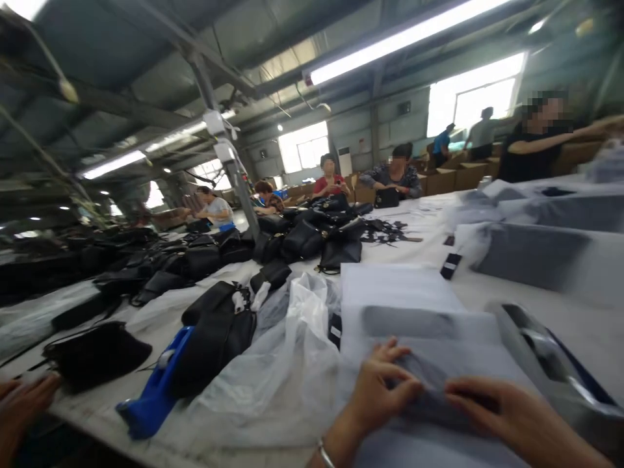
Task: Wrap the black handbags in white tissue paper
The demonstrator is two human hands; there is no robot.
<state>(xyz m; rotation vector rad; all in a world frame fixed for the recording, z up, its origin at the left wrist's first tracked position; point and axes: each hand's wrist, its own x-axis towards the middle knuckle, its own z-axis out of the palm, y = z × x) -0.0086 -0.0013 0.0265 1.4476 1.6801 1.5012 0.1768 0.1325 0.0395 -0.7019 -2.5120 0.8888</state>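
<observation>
Directly in front of me lies a translucent plastic bag (468, 338) with something dark showing through it; its exact contents are hard to make out. My left hand (375, 393), with a metal bracelet at the wrist, rests on its left part, thumb and fingers pinching the film. From the right, my right hand (511, 413) grips the same film between thumb and curled fingers, a short gap from the left hand. Beneath and behind the bag are white sheets (390, 286). A crumpled clear plastic bag (292, 364) lies to the left of my hands.
A blue tape dispenser (158, 390) stands beside black handbags (214, 344). More handbags (307, 237) are heaped farther back. At right are a grey metal-topped device (546, 351) and wrapped packages (536, 253). A co-worker's hand (29, 400) is at far left; several people work beyond the table.
</observation>
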